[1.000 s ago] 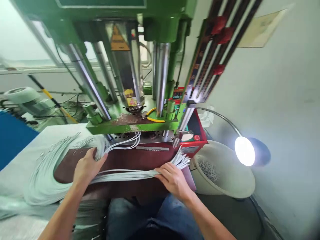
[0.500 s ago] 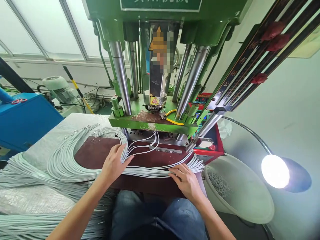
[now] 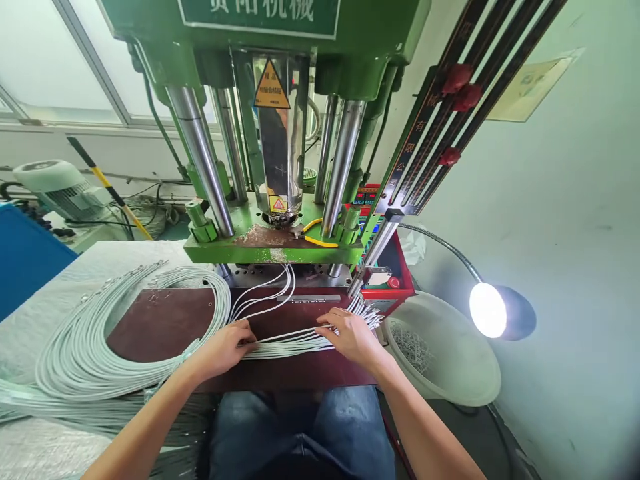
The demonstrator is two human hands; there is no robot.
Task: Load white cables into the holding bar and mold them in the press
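A bundle of thin white cables [image 3: 293, 343] runs across the brown worktop in front of me, looping round on the left. My left hand [image 3: 225, 347] is closed on the bundle near the loop, its fingertips curled over the strands. Farther right, my right hand [image 3: 347, 333] pinches some strands between thumb and fingers, close to the bunched cable ends [image 3: 367, 312]. Several separate cables [image 3: 263, 303] curve from the loop up into the green press [image 3: 273, 253]. Exactly how many strands each hand holds is hidden.
Yellow-handled pliers [image 3: 320, 241] lie on the press plate. A pale bin [image 3: 465, 373] with wire scraps stands at right, below a lit lamp [image 3: 487, 310]. A red control box [image 3: 387, 293] sits behind. More cables [image 3: 100, 417] lie at lower left.
The view has swung to the right. My left hand has come down from the upright part of the loop onto the straight bundle. My right hand stays at the cables, its fingers now more pinched.
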